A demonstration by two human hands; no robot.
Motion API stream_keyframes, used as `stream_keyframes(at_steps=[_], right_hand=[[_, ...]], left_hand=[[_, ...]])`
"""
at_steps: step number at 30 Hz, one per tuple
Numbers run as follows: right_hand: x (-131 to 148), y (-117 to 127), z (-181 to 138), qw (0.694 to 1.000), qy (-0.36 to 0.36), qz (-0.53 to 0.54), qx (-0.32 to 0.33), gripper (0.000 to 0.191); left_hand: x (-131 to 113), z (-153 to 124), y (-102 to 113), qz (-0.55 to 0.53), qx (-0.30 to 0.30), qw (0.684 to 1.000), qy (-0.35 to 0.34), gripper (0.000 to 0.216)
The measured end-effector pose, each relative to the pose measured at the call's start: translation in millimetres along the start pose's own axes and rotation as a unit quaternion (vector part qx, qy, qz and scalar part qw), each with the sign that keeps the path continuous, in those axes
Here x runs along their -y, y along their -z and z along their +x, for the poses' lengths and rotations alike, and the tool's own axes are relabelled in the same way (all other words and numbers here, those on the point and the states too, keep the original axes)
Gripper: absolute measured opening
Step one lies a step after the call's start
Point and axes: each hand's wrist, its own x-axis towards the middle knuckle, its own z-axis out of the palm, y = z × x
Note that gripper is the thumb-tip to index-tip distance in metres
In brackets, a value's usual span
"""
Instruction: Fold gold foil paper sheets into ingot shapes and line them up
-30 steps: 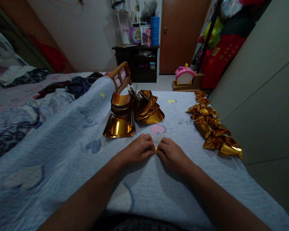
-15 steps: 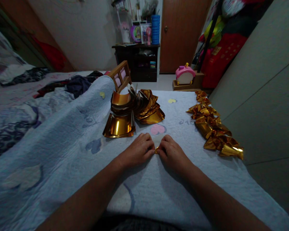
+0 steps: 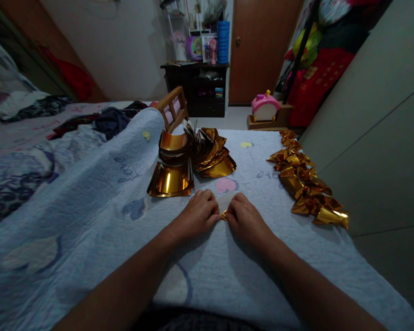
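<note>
Between my two hands is a small sheet of gold foil paper (image 3: 224,214), its near edge rolled or folded and its pale back showing beyond the fingers. My left hand (image 3: 203,212) pinches it from the left side. My right hand (image 3: 244,215) pinches it from the right, fingers curled down. Most of the sheet is hidden under the fingers. Ahead of my hands lies a fanned stack of gold foil sheets (image 3: 174,179). A row of folded gold foil pieces (image 3: 296,179) runs along the right side of the bed.
A light blue quilt (image 3: 207,276) with heart prints covers the bed, rising in a ridge on the left. Rumpled clothes (image 3: 113,122) lie beyond that ridge. A wooden rail (image 3: 174,108) stands behind the foil stack. A pale cabinet (image 3: 379,151) borders the right side.
My left hand has shifted slightly to the left along the sheet, and a little more gold shows between the fingers. The right hand has barely moved.
</note>
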Motion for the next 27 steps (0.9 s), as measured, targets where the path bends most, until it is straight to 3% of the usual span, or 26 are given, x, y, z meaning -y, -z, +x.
stream_keyframes(at_steps=[9, 16, 27], right_hand=[[-1.2, -1.4, 0.7, 1.000, 0.005, -0.007, -0.003, 0.019], [-1.7, -2.4, 0.7, 1.000, 0.002, -0.015, -0.005, 0.018], [-3.5, -2.6, 1.2, 0.999, 0.006, -0.033, -0.001, 0.020]], left_hand=[[1.8, -0.7, 4.5, -0.020, 0.009, 1.000, -0.001, 0.010], [5.2, 2.1, 3.3, -0.013, 0.013, 1.000, -0.012, 0.026], [-5.4, -0.6, -8.0, -0.005, -0.011, 0.999, 0.048, 0.010]])
